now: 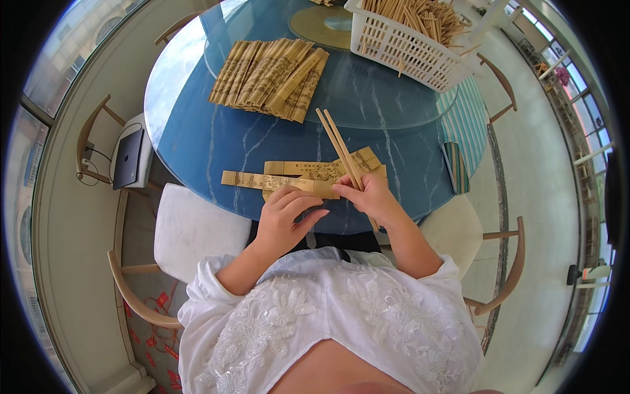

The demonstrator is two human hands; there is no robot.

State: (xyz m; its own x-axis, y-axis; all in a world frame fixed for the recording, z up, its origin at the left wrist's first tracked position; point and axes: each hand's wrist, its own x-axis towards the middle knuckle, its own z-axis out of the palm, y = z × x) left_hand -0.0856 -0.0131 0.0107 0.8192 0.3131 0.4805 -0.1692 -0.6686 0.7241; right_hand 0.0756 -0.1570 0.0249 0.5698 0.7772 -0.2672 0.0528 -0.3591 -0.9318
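My right hand (373,198) is closed around a pair of wooden chopsticks (341,146), which slant up and away to the left. Its thumb and finger also press the right end of a long tan printed paper sleeve (246,179). Beside that sleeve's near edge is my left hand (289,217), fingers bent, thumb apart from them and nothing seen between. Whether its fingertips touch the paper I cannot tell. More loose paper sleeves (367,157) lie under and beyond my hands near the table's front edge.
On the blue marbled table (197,144), a fanned pile of filled sleeves (262,75) lies at the far left. A white basket (407,59) of chopsticks stands far right. A striped case (455,169) lies at the right edge. A laptop (128,157) rests on the left chair.
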